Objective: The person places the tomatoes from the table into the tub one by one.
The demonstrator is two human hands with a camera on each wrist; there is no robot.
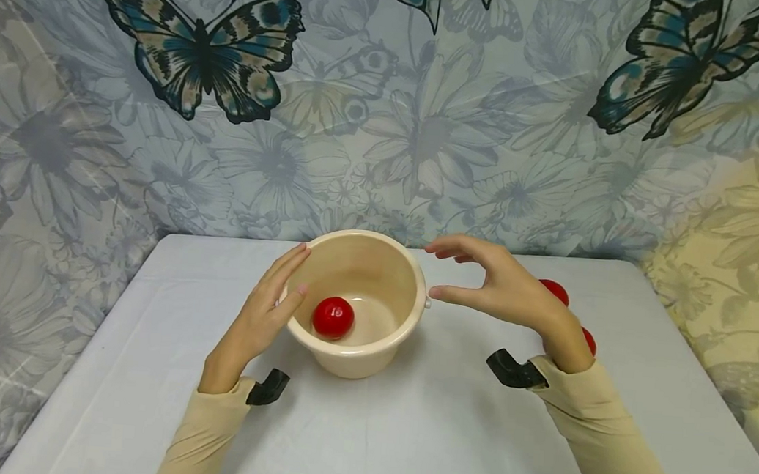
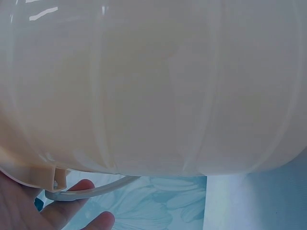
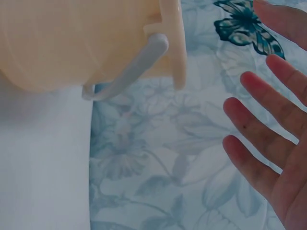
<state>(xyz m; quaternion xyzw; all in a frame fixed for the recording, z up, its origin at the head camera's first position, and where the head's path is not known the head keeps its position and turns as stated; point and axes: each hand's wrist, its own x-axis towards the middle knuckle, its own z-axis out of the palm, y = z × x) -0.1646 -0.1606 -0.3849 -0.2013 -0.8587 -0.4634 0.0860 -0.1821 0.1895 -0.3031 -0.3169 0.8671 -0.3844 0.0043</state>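
Resting flat on the bucket (image 1: 375,295), left hand (image 1: 261,317); right hand (image 1: 501,289) spread beside.

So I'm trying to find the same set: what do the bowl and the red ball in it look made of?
The bowl looks like thin moulded plastic, cream and semi-glossy: light glints on its wall and faint ribs show in the left wrist view. It has a pale, plastic-looking handle. The red ball looks like smooth, shiny plastic or rubber, with a bright highlight; which one, I cannot tell.
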